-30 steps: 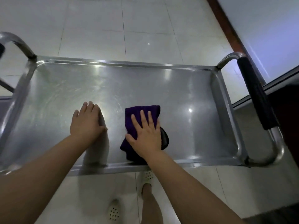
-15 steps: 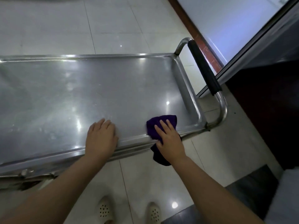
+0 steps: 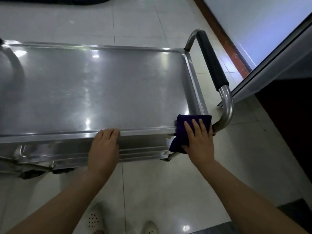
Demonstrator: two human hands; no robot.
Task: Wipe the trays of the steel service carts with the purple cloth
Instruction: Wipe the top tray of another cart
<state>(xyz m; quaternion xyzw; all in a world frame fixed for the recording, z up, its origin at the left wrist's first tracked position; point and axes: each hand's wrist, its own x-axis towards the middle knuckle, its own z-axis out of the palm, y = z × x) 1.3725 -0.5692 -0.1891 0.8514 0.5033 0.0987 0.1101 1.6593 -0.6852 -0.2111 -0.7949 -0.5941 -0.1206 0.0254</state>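
Observation:
The steel cart's top tray [image 3: 94,88] fills the middle of the view, bare and shiny. A folded purple cloth [image 3: 184,123] lies over the tray's near right corner and hangs down past the rim. My right hand [image 3: 198,141] presses flat on the cloth with straight fingers. My left hand [image 3: 104,146] rests on the near rim of the tray, fingers hooked over its edge. A lower tray edge [image 3: 138,152] shows beneath the rim.
The cart's handle with a black grip [image 3: 211,61] curves round the right end. A wall with a red-brown skirting [image 3: 224,39] and a dark doorway [image 3: 287,115] stand to the right. Tiled floor surrounds the cart; a black hose [image 3: 76,1] lies far back.
My right hand slid the cloth from the tray's middle to its near right corner and over the rim. My left hand moved from the tray surface onto the near rim.

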